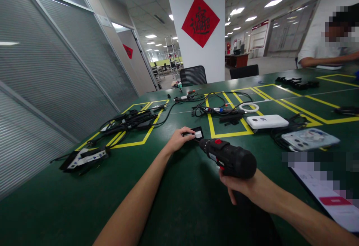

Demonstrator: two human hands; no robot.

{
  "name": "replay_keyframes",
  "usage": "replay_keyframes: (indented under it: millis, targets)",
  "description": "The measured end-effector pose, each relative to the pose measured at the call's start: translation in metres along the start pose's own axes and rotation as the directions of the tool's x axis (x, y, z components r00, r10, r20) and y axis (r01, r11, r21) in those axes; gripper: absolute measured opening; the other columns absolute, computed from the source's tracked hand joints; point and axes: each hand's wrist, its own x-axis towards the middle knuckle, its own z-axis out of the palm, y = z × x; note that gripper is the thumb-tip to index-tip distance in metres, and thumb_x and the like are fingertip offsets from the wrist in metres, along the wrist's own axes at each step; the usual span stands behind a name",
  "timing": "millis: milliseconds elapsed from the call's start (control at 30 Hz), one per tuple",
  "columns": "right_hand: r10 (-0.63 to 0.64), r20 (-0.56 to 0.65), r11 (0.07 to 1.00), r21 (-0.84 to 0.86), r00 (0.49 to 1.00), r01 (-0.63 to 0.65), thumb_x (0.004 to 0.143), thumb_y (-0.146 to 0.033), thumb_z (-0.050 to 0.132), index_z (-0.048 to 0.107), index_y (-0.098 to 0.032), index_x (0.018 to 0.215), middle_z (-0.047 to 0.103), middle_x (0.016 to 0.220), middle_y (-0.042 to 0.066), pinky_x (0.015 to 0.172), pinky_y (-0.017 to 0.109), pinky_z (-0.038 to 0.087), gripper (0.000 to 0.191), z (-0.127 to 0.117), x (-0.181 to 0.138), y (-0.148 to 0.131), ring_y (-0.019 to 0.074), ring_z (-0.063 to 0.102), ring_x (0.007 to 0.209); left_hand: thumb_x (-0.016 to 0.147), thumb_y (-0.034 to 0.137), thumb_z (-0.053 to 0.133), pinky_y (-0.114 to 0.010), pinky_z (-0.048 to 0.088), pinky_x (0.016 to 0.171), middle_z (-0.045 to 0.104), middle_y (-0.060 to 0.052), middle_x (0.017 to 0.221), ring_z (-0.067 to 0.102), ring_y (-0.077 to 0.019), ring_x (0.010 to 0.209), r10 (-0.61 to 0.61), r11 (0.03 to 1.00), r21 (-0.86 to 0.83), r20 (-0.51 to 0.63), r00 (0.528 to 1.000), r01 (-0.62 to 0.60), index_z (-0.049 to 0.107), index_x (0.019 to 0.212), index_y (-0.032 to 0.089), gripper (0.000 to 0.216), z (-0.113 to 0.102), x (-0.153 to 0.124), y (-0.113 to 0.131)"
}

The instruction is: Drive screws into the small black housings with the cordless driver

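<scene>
My right hand (pixel 238 182) is wrapped round the grip of a black cordless drill (pixel 228 157) with red details. The drill lies nearly level, its chuck pointing left and away from me. Its bit tip reaches a small flat black piece with a white part (pixel 198 134) on the green table (pixel 126 193). My left hand (pixel 180 139) rests on that piece from the left, fingers pressing it against the table. Exactly where the bit touches is too small to tell.
Bundled black cables (pixel 131 122) lie left, near a black-and-white strip (pixel 86 158). More cables and a white tape ring (pixel 249 107) lie ahead. On the right are a white power bank (pixel 267 121), a phone (pixel 310 139) and a clipboard (pixel 328 197). A person (pixel 322 53) sits far right.
</scene>
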Motion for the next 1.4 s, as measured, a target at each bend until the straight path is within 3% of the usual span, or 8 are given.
replay_keyframes:
  millis: [67, 233, 367, 500, 667, 867, 1167, 1400]
  targets:
    - [0.011, -0.005, 1.0, -0.011, 1.0, -0.011, 0.084, -0.028, 0.052, 0.054, -0.016, 0.09, 0.054, 0.058, -0.005, 0.068, 0.03, 0.043, 0.014, 0.0005, -0.0004, -0.0008, 0.0114, 0.055, 0.052, 0.071, 0.039, 0.063, -0.034, 0.04, 0.09, 0.063, -0.006, 0.102, 0.056, -0.0207, 0.098, 0.003, 1.0, -0.001, -0.005, 1.0, -0.003, 0.068, 0.093, 0.019, 0.03, 0.0, 0.0004, -0.0009]
    - [-0.007, -0.022, 0.999, 0.032, 1.0, 0.007, 0.082, -0.031, 0.053, 0.052, -0.016, 0.089, 0.057, 0.072, -0.003, 0.062, 0.029, 0.044, 0.016, 0.0023, -0.0013, -0.0026, 0.0101, 0.055, 0.05, 0.07, 0.039, 0.063, -0.034, 0.039, 0.092, 0.063, -0.006, 0.103, 0.056, -0.0208, 0.098, -0.006, 1.0, 0.014, -0.02, 1.0, 0.006, 0.069, 0.092, 0.019, 0.03, -0.0001, 0.0009, -0.0005]
    - [0.005, -0.016, 1.0, -0.007, 1.0, -0.006, 0.082, -0.03, 0.053, 0.053, -0.016, 0.088, 0.054, 0.061, -0.005, 0.062, 0.029, 0.044, 0.015, 0.0026, -0.0012, -0.0018, 0.012, 0.056, 0.052, 0.071, 0.04, 0.063, -0.034, 0.039, 0.091, 0.063, -0.006, 0.103, 0.056, -0.0213, 0.099, -0.01, 1.0, 0.019, -0.011, 1.0, 0.01, 0.069, 0.093, 0.019, 0.031, -0.0005, 0.0002, 0.0016]
    - [-0.003, -0.027, 0.999, 0.039, 1.0, 0.004, 0.082, -0.033, 0.054, 0.052, -0.016, 0.09, 0.058, 0.076, -0.002, 0.061, 0.029, 0.045, 0.019, 0.0021, -0.0001, -0.0008, 0.0099, 0.055, 0.051, 0.071, 0.04, 0.064, -0.034, 0.039, 0.091, 0.062, -0.006, 0.103, 0.056, -0.0212, 0.099, 0.004, 1.0, 0.015, -0.003, 1.0, -0.004, 0.068, 0.094, 0.02, 0.031, -0.0013, -0.0002, 0.0018]
    - [0.004, -0.022, 1.0, 0.002, 1.0, -0.004, 0.082, -0.03, 0.053, 0.051, -0.016, 0.087, 0.054, 0.064, -0.005, 0.063, 0.03, 0.045, 0.015, 0.002, 0.0009, -0.0024, 0.0115, 0.056, 0.053, 0.071, 0.04, 0.064, -0.033, 0.04, 0.089, 0.062, -0.006, 0.103, 0.056, -0.0207, 0.098, 0.007, 1.0, 0.021, 0.004, 1.0, -0.007, 0.068, 0.094, 0.02, 0.03, -0.0018, 0.0003, -0.0011]
    - [-0.018, -0.015, 0.996, 0.087, 1.0, 0.019, 0.079, -0.03, 0.055, 0.05, -0.017, 0.085, 0.058, 0.086, 0.0, 0.056, 0.027, 0.045, 0.015, 0.0024, 0.0005, -0.0029, 0.0085, 0.054, 0.051, 0.07, 0.037, 0.065, -0.033, 0.04, 0.089, 0.063, -0.005, 0.103, 0.057, -0.0205, 0.098, 0.01, 0.999, 0.047, -0.005, 1.0, -0.01, 0.068, 0.094, 0.02, 0.03, -0.0007, 0.0011, -0.0042]
    - [-0.012, 0.003, 0.993, 0.113, 1.0, 0.012, 0.079, -0.025, 0.054, 0.053, -0.016, 0.094, 0.059, 0.092, 0.002, 0.057, 0.027, 0.043, 0.017, 0.002, -0.0001, 0.0021, 0.0072, 0.054, 0.051, 0.071, 0.035, 0.064, -0.032, 0.041, 0.087, 0.063, -0.004, 0.102, 0.057, -0.0196, 0.096, 0.041, 0.996, 0.085, -0.001, 0.999, -0.041, 0.067, 0.095, 0.02, 0.029, -0.0013, -0.0002, 0.0006]
    - [-0.025, -0.011, 0.998, 0.056, 1.0, 0.026, 0.082, -0.029, 0.052, 0.055, -0.016, 0.09, 0.057, 0.078, -0.001, 0.065, 0.031, 0.043, 0.016, 0.004, -0.0045, -0.0013, 0.0099, 0.055, 0.053, 0.069, 0.033, 0.065, -0.032, 0.041, 0.087, 0.064, -0.005, 0.102, 0.057, -0.0201, 0.096, 0.039, 0.996, 0.079, 0.001, 0.999, -0.039, 0.067, 0.095, 0.02, 0.029, -0.0013, 0.0002, 0.0017]
